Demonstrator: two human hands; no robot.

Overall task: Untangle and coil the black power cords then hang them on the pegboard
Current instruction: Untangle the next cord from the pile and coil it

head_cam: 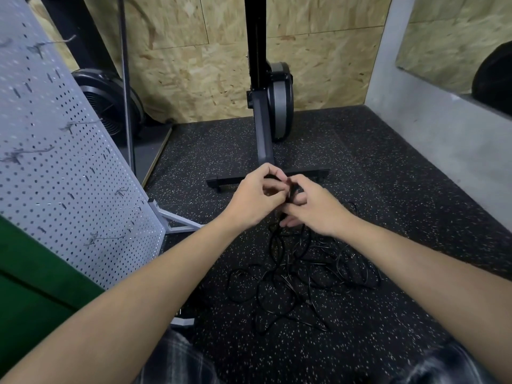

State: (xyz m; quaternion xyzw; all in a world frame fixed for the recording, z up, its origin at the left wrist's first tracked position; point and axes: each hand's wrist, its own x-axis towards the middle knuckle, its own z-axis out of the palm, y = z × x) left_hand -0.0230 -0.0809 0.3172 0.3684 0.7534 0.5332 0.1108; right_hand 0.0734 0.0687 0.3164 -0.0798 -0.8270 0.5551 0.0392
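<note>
Two bare hands meet low over a gym floor. The left hand point(256, 196) has its fingers curled, with thumb and fingertips pinching a strand of the black power cords point(293, 273). The right hand point(314, 207), touching it from three o'clock, is curled round the same dark strand, its lower fingers looser. Whether a plug or a knot sits between the fingers cannot be made out.

From the hands the strand drops toward six o'clock into a loose tangle of loops. The tangle lies on the black speckled rubber floor point(388, 189), between the person's bare forearms.

Just beyond the hands, at twelve o'clock, runs the base bar of a rowing machine point(277, 101), which is stood upright against a chipboard wall point(194, 65).

At nine o'clock is the grey pegboard point(55, 162), with several wire hooks point(108, 238) sticking out of its face. Its metal foot point(180, 224) rests on the floor near the left forearm.

Behind the board, at ten o'clock, a round black fan cage point(106, 102) shows. A grey concrete wall point(443, 134) closes the scene at two o'clock. A green surface point(27, 286) fills the eight o'clock corner, and plaid cloth point(171, 356) edges the bottom of the view.
</note>
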